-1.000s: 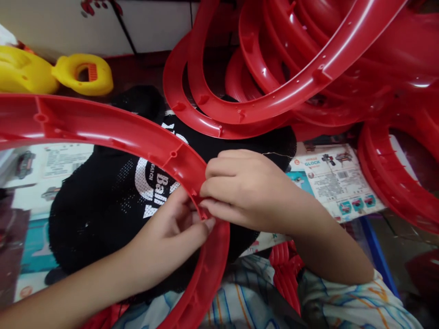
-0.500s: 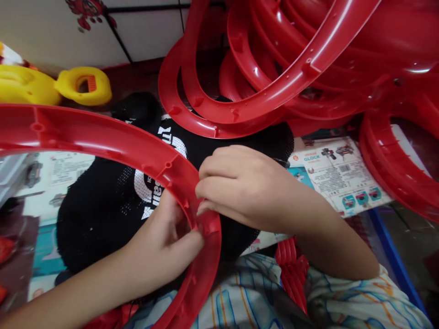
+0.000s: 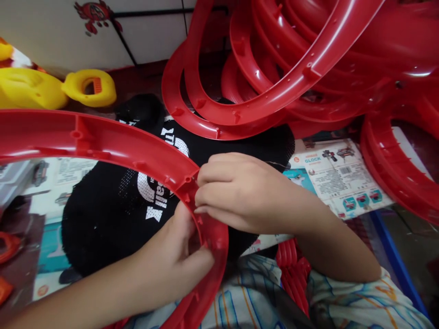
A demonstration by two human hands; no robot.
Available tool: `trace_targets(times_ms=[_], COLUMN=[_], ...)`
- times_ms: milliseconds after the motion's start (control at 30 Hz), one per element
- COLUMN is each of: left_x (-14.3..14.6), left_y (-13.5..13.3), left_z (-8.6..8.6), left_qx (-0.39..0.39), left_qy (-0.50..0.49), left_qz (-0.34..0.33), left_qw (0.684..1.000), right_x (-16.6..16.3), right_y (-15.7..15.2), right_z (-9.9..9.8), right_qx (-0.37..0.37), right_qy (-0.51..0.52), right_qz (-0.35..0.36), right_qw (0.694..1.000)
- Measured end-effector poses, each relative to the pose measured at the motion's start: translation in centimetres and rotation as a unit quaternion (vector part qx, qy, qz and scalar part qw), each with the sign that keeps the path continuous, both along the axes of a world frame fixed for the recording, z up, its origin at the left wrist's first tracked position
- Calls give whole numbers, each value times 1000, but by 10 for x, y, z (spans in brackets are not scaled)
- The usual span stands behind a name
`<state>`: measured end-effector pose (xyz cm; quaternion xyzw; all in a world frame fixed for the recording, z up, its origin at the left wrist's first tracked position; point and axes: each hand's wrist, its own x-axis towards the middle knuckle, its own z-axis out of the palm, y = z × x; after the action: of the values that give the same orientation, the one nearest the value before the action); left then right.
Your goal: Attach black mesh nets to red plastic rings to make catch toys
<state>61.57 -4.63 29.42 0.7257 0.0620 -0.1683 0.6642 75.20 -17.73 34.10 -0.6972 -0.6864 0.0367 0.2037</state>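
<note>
A large red plastic ring (image 3: 130, 146), a curved channel with small ribs and screw posts inside, lies across the left and middle. Around its right part my left hand (image 3: 187, 253) is closed, thumb over the inside of the channel and the other fingers underneath, partly hidden. My right hand (image 3: 240, 194) is at the ring's upper right, fingers curled together against the channel. Its fingertips are covered, so whatever they pinch cannot be made out. Below the ring a black cloth (image 3: 99, 219) with white lettering is spread out.
Several more red rings (image 3: 236, 109) are heaped at the upper right. Yellow plastic pieces (image 3: 91, 87) lie at the upper left. Printed card (image 3: 343, 173) is under the cloth. Red parts (image 3: 293, 274) rest by my lap, and a blue edge (image 3: 394, 260) runs at the right.
The ring has turned clockwise, its ribs shifting right along the top and toward my right hand. My left hand has moved slightly down and right with it. My right hand stays nearly in place.
</note>
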Motion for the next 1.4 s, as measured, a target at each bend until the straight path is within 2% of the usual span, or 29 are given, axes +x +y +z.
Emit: trace_targets(times_ms=[100,233,300,400,467,633,733,833,1000,1100,1200,1300,1400], left_x=[0,-1,1,5,8,8,6,4,3,3,2,0,0], left_y=[0,0,-2,-4,-5,0,4,5,3,4,3,0,-4], left_z=[5,9,8,3,-1,-3,2,7,13,15,15,13,10], left_qx=[-20,-109,-133,-84,-26,81,87,77,87,74,41,-44,-139], left_qy=[21,60,54,24,5,-35,-25,-13,-6,22,32,36,10], left_qz=[-5,-20,8,107,140,95,36,-16,-54,-88,-92,-51,32], left_qw=[1000,992,990,990,990,992,995,997,995,993,994,997,990], right_x=[0,0,0,0,1,5,6,5,3,3,2,3,3], right_y=[-1,-2,-2,0,0,-2,-4,-3,-3,-4,-5,-4,-3], right_z=[0,1,2,-1,-4,-6,-4,-1,2,2,1,-1,-3], right_qx=[7,-18,-32,-33,-9,65,81,87,57,40,37,29,8], right_qy=[4,6,9,7,-15,-139,-174,-161,-90,-63,-51,-27,8], right_qz=[-17,-19,-19,-29,-37,-63,-29,10,0,1,-11,-27,-7], right_qw=[1000,1000,999,999,999,986,981,983,994,997,998,999,1000])
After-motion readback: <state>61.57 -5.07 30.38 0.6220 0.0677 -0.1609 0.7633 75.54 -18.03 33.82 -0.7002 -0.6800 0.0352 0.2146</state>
